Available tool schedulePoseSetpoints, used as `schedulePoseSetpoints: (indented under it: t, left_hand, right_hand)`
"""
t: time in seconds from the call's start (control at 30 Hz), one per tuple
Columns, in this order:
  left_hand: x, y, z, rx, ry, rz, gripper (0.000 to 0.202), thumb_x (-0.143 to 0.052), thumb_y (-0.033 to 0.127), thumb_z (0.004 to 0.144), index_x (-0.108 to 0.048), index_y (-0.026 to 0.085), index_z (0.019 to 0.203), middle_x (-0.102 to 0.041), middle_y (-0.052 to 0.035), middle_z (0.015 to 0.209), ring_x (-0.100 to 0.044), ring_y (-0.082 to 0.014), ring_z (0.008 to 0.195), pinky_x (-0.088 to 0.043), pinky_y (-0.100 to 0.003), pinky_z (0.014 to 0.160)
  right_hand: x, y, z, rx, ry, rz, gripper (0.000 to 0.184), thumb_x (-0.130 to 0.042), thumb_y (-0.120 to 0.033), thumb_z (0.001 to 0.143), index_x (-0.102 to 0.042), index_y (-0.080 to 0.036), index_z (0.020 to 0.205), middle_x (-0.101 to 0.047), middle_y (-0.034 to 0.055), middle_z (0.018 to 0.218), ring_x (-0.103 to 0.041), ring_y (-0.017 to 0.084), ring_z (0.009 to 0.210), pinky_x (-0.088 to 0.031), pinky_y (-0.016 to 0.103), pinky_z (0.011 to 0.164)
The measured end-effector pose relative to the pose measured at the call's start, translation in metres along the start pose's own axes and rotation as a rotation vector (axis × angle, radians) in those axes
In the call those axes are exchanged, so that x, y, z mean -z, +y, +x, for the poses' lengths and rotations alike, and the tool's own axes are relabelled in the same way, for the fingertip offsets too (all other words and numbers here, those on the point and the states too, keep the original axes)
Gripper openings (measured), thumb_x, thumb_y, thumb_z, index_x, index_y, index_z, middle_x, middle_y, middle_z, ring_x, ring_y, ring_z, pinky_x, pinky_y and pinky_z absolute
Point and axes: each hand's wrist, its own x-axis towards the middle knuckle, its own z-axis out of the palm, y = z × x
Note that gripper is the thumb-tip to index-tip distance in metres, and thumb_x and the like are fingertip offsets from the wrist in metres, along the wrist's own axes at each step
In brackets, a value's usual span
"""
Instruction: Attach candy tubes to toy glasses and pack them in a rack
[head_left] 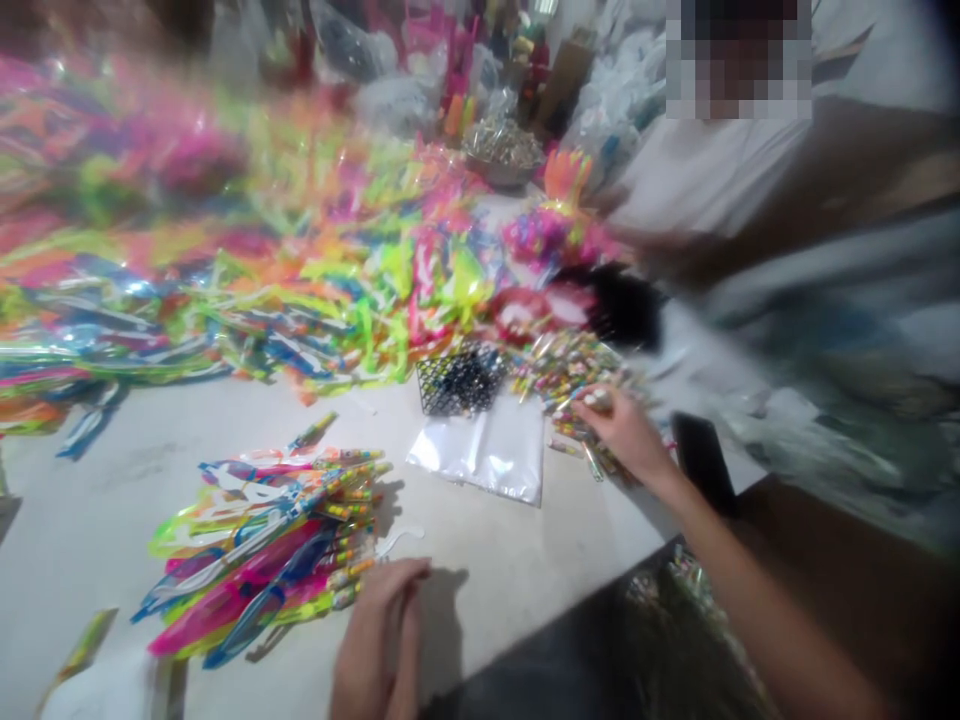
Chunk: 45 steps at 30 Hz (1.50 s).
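Observation:
My right hand (626,435) reaches into a heap of small printed tubes (574,365) at the right of the table. Its fingers are closed on small tubes (598,400), whose pale round ends show between thumb and fingers. Near the front edge, my left hand (386,625) has bent fingers, a gap beside the thumb and nothing visible in it. Just beyond it lies a bundle of translucent plastic pieces (259,570) in pink, blue and green, with printed tubes at their right ends. A white curved strip (401,540) lies close to the left fingers.
A black mesh basket (461,380) of small dark items stands behind clear plastic bags (487,450). Bright plastic pieces (187,290) are heaped across the back. A dark phone-like slab (703,460) lies near the right edge. Another person (712,180) is across the table.

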Motion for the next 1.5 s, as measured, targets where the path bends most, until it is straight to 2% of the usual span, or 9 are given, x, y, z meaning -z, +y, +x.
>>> schedulePoseSetpoints:
  t: [0.2, 0.4, 0.57, 0.8, 1.03, 1.17, 1.27, 1.4, 1.5]
  left_hand:
    - [-0.029, 0.018, 0.019, -0.18, -0.218, 0.001, 0.04, -0.052, 0.01, 0.101, -0.059, 0.029, 0.136, -0.075, -0.0046, 0.119, -0.074, -0.018, 0.108, -0.061, -0.027, 0.096]
    - [-0.027, 0.017, 0.02, -0.154, -0.23, -0.042, 0.035, -0.052, 0.011, 0.102, -0.062, 0.029, 0.131, -0.075, -0.0042, 0.114, -0.074, -0.0175, 0.105, -0.061, -0.025, 0.093]
    - [-0.03, 0.016, 0.021, -0.164, -0.241, -0.047, 0.035, -0.052, 0.01, 0.101, -0.064, 0.028, 0.129, -0.075, -0.0044, 0.11, -0.073, -0.0188, 0.1, -0.062, -0.027, 0.09]
    - [-0.027, 0.017, 0.023, -0.14, -0.285, -0.078, 0.035, -0.051, 0.01, 0.102, -0.064, 0.027, 0.129, -0.075, -0.0063, 0.112, -0.073, -0.02, 0.102, -0.062, -0.03, 0.091]
    - [-0.03, 0.013, 0.024, -0.149, -0.281, -0.101, 0.035, -0.051, 0.009, 0.102, -0.062, 0.027, 0.13, -0.075, -0.0048, 0.113, -0.072, -0.019, 0.103, -0.06, -0.029, 0.092]
    - [-0.028, 0.014, 0.025, -0.135, -0.296, -0.107, 0.036, -0.05, 0.008, 0.102, -0.061, 0.028, 0.13, -0.075, -0.0038, 0.114, -0.071, -0.0183, 0.103, -0.059, -0.028, 0.092]
    - [-0.026, 0.016, 0.025, -0.106, -0.311, -0.145, 0.034, -0.049, 0.009, 0.104, -0.061, 0.029, 0.129, -0.074, -0.0031, 0.114, -0.071, -0.017, 0.105, -0.058, -0.027, 0.093]
    - [-0.025, 0.016, 0.024, -0.053, -0.312, -0.178, 0.03, -0.048, 0.012, 0.106, -0.062, 0.029, 0.127, -0.074, -0.0027, 0.114, -0.071, -0.0163, 0.106, -0.056, -0.026, 0.096]
    - [-0.025, 0.015, 0.023, -0.03, -0.312, -0.201, 0.029, -0.047, 0.015, 0.107, -0.063, 0.029, 0.126, -0.075, -0.0031, 0.114, -0.071, -0.0171, 0.106, -0.057, -0.027, 0.095]
  right_hand:
    - [-0.001, 0.011, -0.004, 0.145, -0.157, -0.359, 0.025, -0.06, -0.026, 0.096, -0.074, -0.018, 0.115, -0.076, 0.014, 0.108, -0.069, 0.032, 0.097, -0.05, 0.039, 0.084]
    - [-0.005, 0.019, -0.001, 0.299, -0.219, -0.481, 0.033, -0.055, -0.018, 0.1, -0.07, -0.018, 0.129, -0.073, 0.0128, 0.125, -0.068, 0.029, 0.113, -0.05, 0.039, 0.1]
    - [0.002, 0.019, 0.005, 0.393, -0.238, -0.536, 0.032, -0.058, -0.018, 0.099, -0.071, -0.019, 0.129, -0.072, 0.0103, 0.131, -0.069, 0.028, 0.114, -0.053, 0.039, 0.1]
    - [0.001, 0.01, 0.027, 0.529, -0.283, -0.587, 0.047, -0.056, -0.014, 0.099, -0.061, -0.011, 0.145, -0.065, 0.0169, 0.142, -0.06, 0.03, 0.133, -0.049, 0.043, 0.113]
    - [-0.006, 0.007, 0.034, 0.573, -0.328, -0.613, 0.051, -0.054, -0.011, 0.097, -0.059, -0.01, 0.148, -0.064, 0.0195, 0.142, -0.064, 0.033, 0.128, -0.052, 0.047, 0.109]
    - [-0.018, 0.003, 0.035, 0.584, -0.294, -0.591, 0.045, -0.055, -0.011, 0.095, -0.065, -0.006, 0.138, -0.067, 0.0222, 0.136, -0.065, 0.035, 0.124, -0.052, 0.047, 0.107]
    - [-0.019, -0.003, 0.039, 0.553, -0.159, -0.524, 0.037, -0.053, -0.016, 0.099, -0.067, -0.007, 0.132, -0.07, 0.0198, 0.129, -0.065, 0.032, 0.12, -0.053, 0.044, 0.105]
    - [0.004, -0.019, 0.032, 0.477, 0.077, -0.446, 0.027, -0.052, -0.033, 0.106, -0.07, -0.015, 0.115, -0.069, 0.0158, 0.112, -0.066, 0.03, 0.108, -0.054, 0.044, 0.099]
    - [0.02, -0.028, 0.003, 0.465, 0.047, -0.411, 0.021, -0.055, -0.035, 0.106, -0.069, -0.02, 0.109, -0.067, 0.0118, 0.113, -0.066, 0.028, 0.108, -0.054, 0.041, 0.099]
